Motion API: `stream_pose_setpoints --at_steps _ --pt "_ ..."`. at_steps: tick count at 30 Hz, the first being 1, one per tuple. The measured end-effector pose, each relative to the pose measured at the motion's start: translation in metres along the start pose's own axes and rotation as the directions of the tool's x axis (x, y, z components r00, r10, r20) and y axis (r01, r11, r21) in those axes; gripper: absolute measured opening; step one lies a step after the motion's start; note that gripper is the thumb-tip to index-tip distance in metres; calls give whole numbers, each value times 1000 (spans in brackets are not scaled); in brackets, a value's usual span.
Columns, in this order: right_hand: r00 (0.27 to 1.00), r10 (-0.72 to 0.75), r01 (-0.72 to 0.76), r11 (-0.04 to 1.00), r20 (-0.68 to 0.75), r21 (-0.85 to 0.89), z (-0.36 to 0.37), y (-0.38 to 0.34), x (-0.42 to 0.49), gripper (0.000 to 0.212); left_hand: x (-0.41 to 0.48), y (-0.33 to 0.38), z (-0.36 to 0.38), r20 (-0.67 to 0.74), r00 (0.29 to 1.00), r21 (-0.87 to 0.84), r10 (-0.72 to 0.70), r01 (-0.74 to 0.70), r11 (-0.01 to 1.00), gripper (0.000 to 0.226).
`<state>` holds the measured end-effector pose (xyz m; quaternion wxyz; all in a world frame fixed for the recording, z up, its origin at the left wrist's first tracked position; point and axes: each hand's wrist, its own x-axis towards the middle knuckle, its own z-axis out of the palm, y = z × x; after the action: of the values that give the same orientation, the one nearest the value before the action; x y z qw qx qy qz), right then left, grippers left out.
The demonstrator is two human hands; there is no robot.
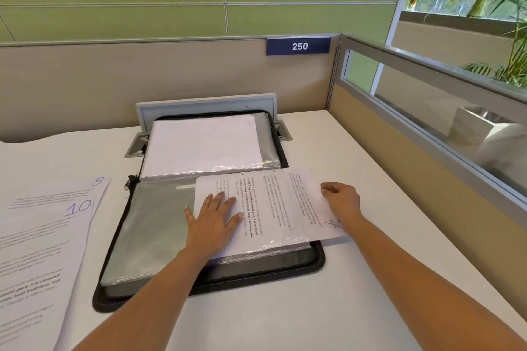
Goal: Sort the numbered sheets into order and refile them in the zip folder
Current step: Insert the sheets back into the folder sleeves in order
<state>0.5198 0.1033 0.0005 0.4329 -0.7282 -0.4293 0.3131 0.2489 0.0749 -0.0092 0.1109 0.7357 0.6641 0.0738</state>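
Quick progress check from us: we reckon we're somewhere mid-way, not near done. The black zip folder with clear plastic sleeves (271, 273) lies unzipped and spread flat on the white tabletop (370, 279). The white printed sheet marked 7 (279, 208) lies turned sideways across the folder's near half. Its inner part looks tucked under the crinkly top sleeve, though we can't tell how deep, and the corner with the 7 hangs out past the folder's right edge. Our left hand (212, 222) lies flat on the sheet's left end with the fingers straight and spread, pressing down rather than gripping. Our right hand (340, 198) has its fingers curled in, pinching the sheet's edge just beyond the folder's right side, so this one is mid-filing. On the folder's far half there's a white sheet already in a sleeve (199, 145), number unreadable from here. To the left of the folder, two more printed sheets wait on the tabletop: the sheet marked 10 (42, 251) overlapping the sheet marked 8 (57, 194). So at least 8 and 10 are not yet filed. We can't see a 9 anywhere, and the zip is not yet closed.
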Motion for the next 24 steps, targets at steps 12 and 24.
stream_pose_setpoints --at_steps 12,24 --pt "990 96 -112 980 105 164 23 -18 -11 21 1 2 2 -7 1000 -27 2 -2 1000 53" --pt "958 80 -132 975 275 177 50 -25 -22 17 2 4 3 -13 1000 -30 0 0 1000 53"
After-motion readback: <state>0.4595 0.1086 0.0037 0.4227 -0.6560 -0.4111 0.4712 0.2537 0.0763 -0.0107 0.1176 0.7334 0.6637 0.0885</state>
